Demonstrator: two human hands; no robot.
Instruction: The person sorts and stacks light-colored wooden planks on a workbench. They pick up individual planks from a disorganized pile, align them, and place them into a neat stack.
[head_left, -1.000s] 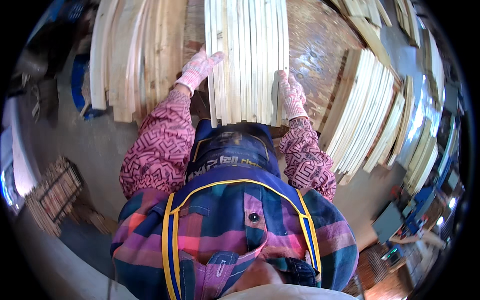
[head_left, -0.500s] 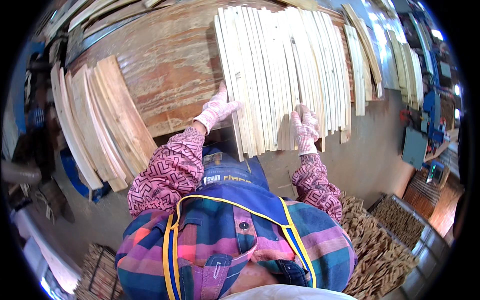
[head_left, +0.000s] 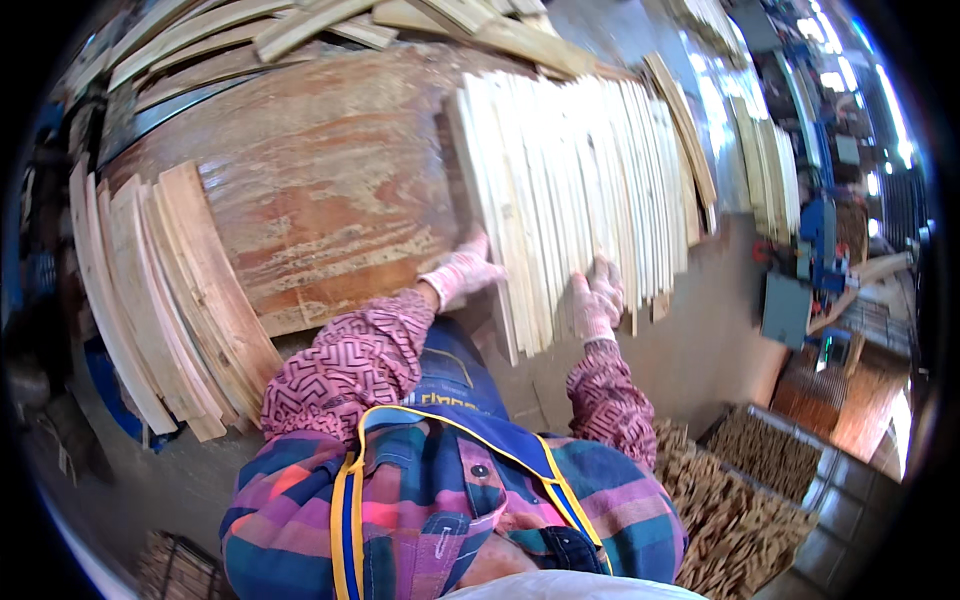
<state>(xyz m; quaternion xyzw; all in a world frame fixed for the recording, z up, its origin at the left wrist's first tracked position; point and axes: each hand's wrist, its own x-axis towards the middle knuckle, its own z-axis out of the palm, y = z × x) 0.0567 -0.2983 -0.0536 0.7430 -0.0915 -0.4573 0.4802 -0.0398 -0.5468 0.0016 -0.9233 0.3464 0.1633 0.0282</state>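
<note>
A wide row of pale wooden strips lies side by side on the worn wooden tabletop. My left hand, in a pinkish-white glove, presses against the row's left edge near its close end. Its fingers are stretched along the side of the outermost strip, and the thumb is spread toward the top. Farther right, my gloved right hand rests on the near ends of the strips with fingers apart. The near ends are uneven, and several stick out past the others.
Several longer boards lie at the table's left end. Loose planks are heaped along the far side. A leaning plank borders the row on the right. Piles of small wood pieces stand at lower right, near a blue machine.
The row of strips has slid right across the tabletop, nearer the planks at its right, with both my hands moving along. The whole view has also shifted.
</note>
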